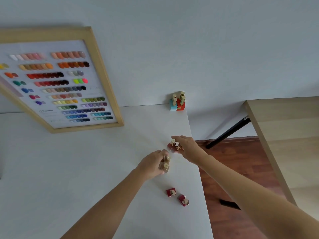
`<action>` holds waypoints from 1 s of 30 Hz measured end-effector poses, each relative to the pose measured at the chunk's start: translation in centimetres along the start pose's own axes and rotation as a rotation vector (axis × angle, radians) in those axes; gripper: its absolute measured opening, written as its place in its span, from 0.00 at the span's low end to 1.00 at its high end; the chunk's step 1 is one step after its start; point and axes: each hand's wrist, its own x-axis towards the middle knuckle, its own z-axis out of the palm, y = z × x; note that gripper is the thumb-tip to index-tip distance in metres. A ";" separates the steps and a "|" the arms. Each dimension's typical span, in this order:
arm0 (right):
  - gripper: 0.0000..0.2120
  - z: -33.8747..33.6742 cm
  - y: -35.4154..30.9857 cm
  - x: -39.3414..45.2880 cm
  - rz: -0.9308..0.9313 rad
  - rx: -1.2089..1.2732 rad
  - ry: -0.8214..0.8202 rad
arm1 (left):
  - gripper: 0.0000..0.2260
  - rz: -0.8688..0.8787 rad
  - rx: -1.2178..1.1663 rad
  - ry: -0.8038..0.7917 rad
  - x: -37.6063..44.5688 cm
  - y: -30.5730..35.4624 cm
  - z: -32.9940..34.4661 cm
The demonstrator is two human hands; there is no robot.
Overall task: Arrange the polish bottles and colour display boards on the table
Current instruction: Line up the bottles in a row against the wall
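Observation:
On the white table (pixel 86 169), my left hand (pixel 151 165) is closed around two beige polish bottles (pixel 166 165) with gold caps. My right hand (pixel 187 146) grips two dark red polish bottles (pixel 173 144) just beyond them, near the table's right edge. Two more dark red bottles (pixel 177 196) stand closer to me by the same edge. A cluster of blue and red bottles (pixel 177 102) with gold caps stands at the far right corner against the wall. A wood-framed colour display board (pixel 57 83) with rows of nail swatches leans at the far left.
The table's right edge (pixel 198 169) drops to a reddish wooden floor (pixel 233 169). A second wooden table (pixel 284 135) with a black leg (pixel 227 131) stands to the right. A white wall runs behind.

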 end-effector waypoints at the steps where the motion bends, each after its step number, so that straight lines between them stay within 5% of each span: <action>1: 0.27 0.0 0.1 -0.1 -0.013 -0.008 0.008 | 0.22 -0.004 -0.017 0.014 -0.2 0.0 0.2; 17: 0.30 -0.2 -0.2 1.0 -0.025 0.013 -0.086 | 0.32 0.043 0.069 -0.055 -0.1 -1.3 -1.0; 24: 0.26 -0.4 0.2 1.8 -0.033 -0.056 -0.130 | 0.22 0.025 0.030 -0.111 0.8 -1.5 -0.6; 30: 0.28 0.0 0.6 2.5 -0.035 -0.019 -0.163 | 0.20 0.000 -0.002 0.018 0.4 -2.5 -0.6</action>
